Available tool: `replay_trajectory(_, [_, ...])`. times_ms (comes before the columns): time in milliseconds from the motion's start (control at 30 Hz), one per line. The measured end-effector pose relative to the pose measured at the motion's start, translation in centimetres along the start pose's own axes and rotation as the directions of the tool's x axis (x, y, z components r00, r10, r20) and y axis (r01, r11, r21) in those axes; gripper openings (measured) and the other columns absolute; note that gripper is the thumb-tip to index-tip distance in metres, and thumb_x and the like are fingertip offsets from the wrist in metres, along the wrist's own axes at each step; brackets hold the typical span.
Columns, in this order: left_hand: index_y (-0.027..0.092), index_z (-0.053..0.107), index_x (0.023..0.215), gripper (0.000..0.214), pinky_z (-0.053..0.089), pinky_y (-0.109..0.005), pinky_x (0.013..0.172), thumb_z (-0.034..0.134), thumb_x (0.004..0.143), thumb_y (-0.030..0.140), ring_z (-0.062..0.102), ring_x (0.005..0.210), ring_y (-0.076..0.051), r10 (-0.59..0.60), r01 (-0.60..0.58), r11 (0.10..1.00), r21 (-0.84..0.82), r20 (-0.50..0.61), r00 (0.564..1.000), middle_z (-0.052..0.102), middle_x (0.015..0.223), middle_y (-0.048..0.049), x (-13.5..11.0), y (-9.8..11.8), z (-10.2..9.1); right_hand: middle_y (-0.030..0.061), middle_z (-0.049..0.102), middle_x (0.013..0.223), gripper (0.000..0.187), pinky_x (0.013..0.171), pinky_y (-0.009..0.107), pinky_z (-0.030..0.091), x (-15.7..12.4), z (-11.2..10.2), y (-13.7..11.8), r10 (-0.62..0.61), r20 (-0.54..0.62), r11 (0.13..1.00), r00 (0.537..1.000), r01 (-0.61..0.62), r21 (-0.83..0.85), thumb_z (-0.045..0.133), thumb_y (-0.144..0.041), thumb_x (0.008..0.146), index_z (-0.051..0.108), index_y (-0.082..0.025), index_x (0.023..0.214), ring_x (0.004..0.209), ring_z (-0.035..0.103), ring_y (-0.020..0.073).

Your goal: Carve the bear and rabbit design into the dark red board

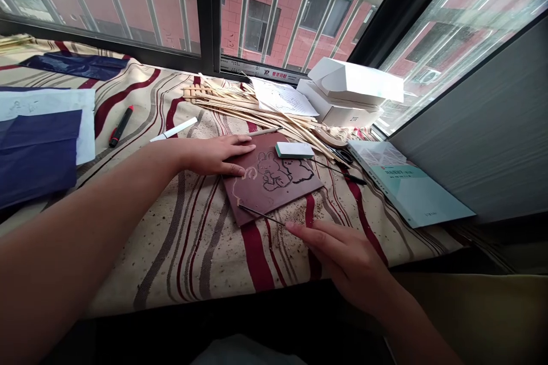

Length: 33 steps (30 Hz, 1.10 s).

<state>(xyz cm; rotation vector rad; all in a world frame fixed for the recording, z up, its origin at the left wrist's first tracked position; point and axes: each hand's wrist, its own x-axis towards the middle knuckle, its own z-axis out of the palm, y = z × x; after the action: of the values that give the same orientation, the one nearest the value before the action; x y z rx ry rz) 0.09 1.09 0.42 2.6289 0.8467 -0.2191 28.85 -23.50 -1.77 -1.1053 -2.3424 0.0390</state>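
You are pressing your left hand (pixel 213 155) flat and open on the left part of a dark brown carving board (pixel 268 202), seemingly pinning it steady on the striped cloth (pixel 192 251). Your right hand (pixel 342 262) is curling partly closed just off the board's near edge, pinching a slim metal stylus (pixel 262 215) that is reaching across the near corner. A white sanding block (pixel 294 150) is sitting on the far edge, seemingly kept within easy reach.
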Motion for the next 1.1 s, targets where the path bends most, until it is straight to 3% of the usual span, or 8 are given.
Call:
replay_trajectory(233, [0.018, 0.025, 0.182, 0.101, 0.011, -0.048, 0.144, 0.042, 0.102, 0.077, 0.011, 0.177, -0.034, 0.024, -0.024, 1.000, -0.001, -0.003, 1.000, 0.006, 0.192, -0.0108, -0.1, -0.1, 0.0, -0.0006, 0.065, 0.081, 0.039, 0.061, 0.026, 0.049, 0.0, 0.1, -2.3, 0.003, -0.019, 0.996, 1.000, -0.005, -0.094, 0.046, -0.004, 0.112, 0.065, -0.014, 0.144, 0.065, 0.061, 0.0153])
replay_trajectory(533, [0.016, 0.027, 0.181, 0.103, 0.011, -0.047, 0.144, 0.042, 0.101, 0.078, 0.012, 0.177, -0.034, 0.029, -0.029, 1.000, 0.000, -0.009, 1.000, 0.006, 0.192, -0.0127, 0.0, -0.2, 0.1, 0.0003, 0.063, 0.072, 0.037, 0.055, 0.033, 0.045, 0.1, 2.5, -7.0, 0.002, -0.101, 0.954, 0.995, -0.032, -0.298, 0.037, -0.007, 0.114, 0.064, -0.005, 0.141, 0.056, 0.057, 0.0170])
replay_trajectory(667, [0.015, 0.025, 0.182, 0.102, 0.011, -0.047, 0.144, 0.042, 0.101, 0.076, 0.012, 0.177, -0.033, 0.017, -0.017, 1.000, 0.020, 0.004, 1.000, 0.006, 0.192, -0.0124, -0.1, 0.1, -0.1, 0.0020, 0.065, 0.073, 0.035, 0.055, 0.033, 0.048, 0.7, 3.6, -8.8, 0.036, -0.155, 0.946, 0.987, -0.083, -0.314, 0.040, -0.006, 0.112, 0.063, -0.002, 0.138, 0.056, 0.060, 0.0175])
replay_trajectory(900, [0.016, 0.024, 0.182, 0.104, 0.011, -0.046, 0.144, 0.040, 0.103, 0.081, 0.015, 0.176, -0.036, 0.013, -0.013, 0.999, 0.050, 0.011, 1.000, 0.006, 0.191, -0.0132, 0.0, 0.2, -0.3, 0.0027, 0.068, 0.074, 0.043, 0.053, 0.032, 0.049, 0.5, 5.4, -10.0, 0.066, -0.167, 0.938, 0.984, -0.118, -0.325, 0.050, 0.002, 0.100, 0.063, 0.002, 0.140, 0.055, 0.060, 0.0168])
replay_trajectory(1100, [0.019, 0.024, 0.183, 0.098, 0.015, -0.051, 0.143, 0.043, 0.105, 0.076, 0.016, 0.176, -0.038, 0.005, -0.005, 0.998, 0.060, 0.005, 1.000, 0.007, 0.191, -0.0116, 0.0, 0.3, -0.2, 0.0031, 0.069, 0.074, 0.037, 0.051, 0.033, 0.049, 0.9, 5.3, -10.3, 0.080, -0.188, 0.939, 0.979, -0.138, -0.316, 0.052, -0.002, 0.103, 0.065, 0.001, 0.137, 0.053, 0.062, 0.0171])
